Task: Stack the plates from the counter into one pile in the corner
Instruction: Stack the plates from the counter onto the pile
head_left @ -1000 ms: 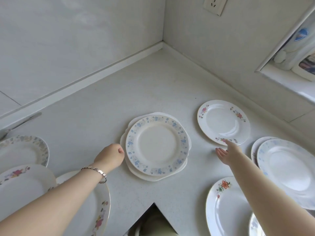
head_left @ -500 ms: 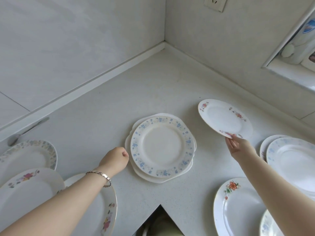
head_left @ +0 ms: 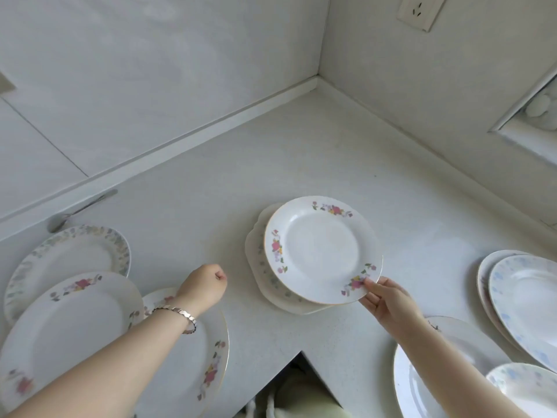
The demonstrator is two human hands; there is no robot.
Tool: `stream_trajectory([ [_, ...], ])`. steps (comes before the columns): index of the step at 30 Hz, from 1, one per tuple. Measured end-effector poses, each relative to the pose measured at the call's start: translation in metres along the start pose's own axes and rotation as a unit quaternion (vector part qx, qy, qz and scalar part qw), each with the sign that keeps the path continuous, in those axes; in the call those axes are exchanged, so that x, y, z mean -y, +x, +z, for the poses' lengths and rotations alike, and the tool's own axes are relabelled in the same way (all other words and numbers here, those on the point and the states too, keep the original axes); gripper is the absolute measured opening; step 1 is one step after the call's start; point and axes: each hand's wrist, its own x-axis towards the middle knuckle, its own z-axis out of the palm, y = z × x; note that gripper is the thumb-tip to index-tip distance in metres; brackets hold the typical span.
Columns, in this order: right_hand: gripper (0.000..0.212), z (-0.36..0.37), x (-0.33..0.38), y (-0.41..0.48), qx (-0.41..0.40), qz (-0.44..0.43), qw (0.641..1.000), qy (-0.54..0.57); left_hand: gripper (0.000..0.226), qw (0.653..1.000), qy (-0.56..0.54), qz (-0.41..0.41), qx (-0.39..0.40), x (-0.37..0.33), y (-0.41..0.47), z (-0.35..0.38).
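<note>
My right hand [head_left: 387, 301] grips the near rim of a white plate with pink flowers [head_left: 322, 248], held just over the pile [head_left: 257, 260] in the middle of the counter. The pile's blue-flowered plate and the scalloped plate beneath it show only at their left edges. My left hand [head_left: 203, 286] rests as a fist on the counter, left of the pile, with a silver bracelet on the wrist. More plates lie left [head_left: 69, 257], [head_left: 72, 321], [head_left: 196, 357] and right [head_left: 530, 300], [head_left: 452, 366].
The white counter [head_left: 301, 152] runs back to the wall corner beyond the pile. A spoon [head_left: 78, 211] lies by the left wall. A wall socket [head_left: 417, 10] sits above. The counter's front edge has a notch [head_left: 301, 357] near me. A window sill [head_left: 530, 128] is at right.
My right hand took hold of the flowered plate, lifted it from the counter and carried it left over the pile. My left fist stayed where it was.
</note>
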Motion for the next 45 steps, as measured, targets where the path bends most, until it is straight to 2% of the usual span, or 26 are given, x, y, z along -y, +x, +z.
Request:
stream_trajectory([
  [8, 0.016, 0.015, -0.017, 0.0, -0.075, 0.003, 0.994, -0.078, 0.027, 0.999, -0.043, -0.028, -0.018, 0.023, -0.005, -0.005],
  [11, 0.01, 0.021, -0.019, -0.001, -0.125, 0.001, 0.975, -0.184, 0.028, 0.998, -0.053, -0.032, -0.014, 0.024, -0.006, -0.004],
  [14, 0.019, 0.025, -0.016, 0.0, -0.137, -0.028, 0.916, -0.376, 0.023, 0.998, -0.051, -0.03, -0.008, 0.023, -0.007, -0.003],
  [18, 0.031, 0.026, -0.015, 0.005, -0.135, -0.021, 0.836, -0.532, 0.021, 0.999, -0.046, -0.024, -0.013, 0.021, -0.007, 0.001],
  [20, 0.032, 0.028, -0.012, 0.008, -0.133, -0.029, 0.804, -0.578, 0.02, 0.999, -0.04, -0.022, -0.017, 0.02, -0.007, 0.002],
  [25, 0.041, 0.032, -0.012, 0.011, -0.131, -0.022, 0.757, -0.639, 0.019, 0.999, -0.028, -0.035, -0.022, 0.026, -0.011, 0.006],
  [29, 0.045, 0.038, -0.016, 0.0, -0.131, -0.07, 0.668, -0.73, 0.021, 0.998, -0.025, -0.043, -0.029, 0.034, -0.016, 0.007],
  [31, 0.043, 0.056, -0.019, -0.006, -0.104, -0.117, 0.633, -0.758, 0.018, 0.998, -0.03, -0.042, -0.033, 0.038, -0.019, 0.005],
  [33, 0.042, 0.083, -0.026, -0.013, -0.047, -0.15, 0.617, -0.771, 0.018, 0.997, -0.039, -0.049, -0.039, 0.044, -0.025, 0.001],
  [36, 0.039, 0.133, -0.042, -0.021, 0.06, -0.15, 0.592, -0.79, 0.019, 0.994, -0.053, -0.072, -0.06, 0.061, -0.039, -0.009],
  [41, 0.036, 0.207, -0.091, -0.033, 0.187, -0.15, 0.541, -0.806, 0.027, 0.968, -0.133, -0.135, -0.163, 0.119, -0.066, -0.034],
  [45, 0.037, 0.241, -0.13, -0.039, 0.23, -0.144, 0.502, -0.821, 0.044, 0.929, -0.139, -0.238, -0.247, 0.181, -0.089, -0.05],
])
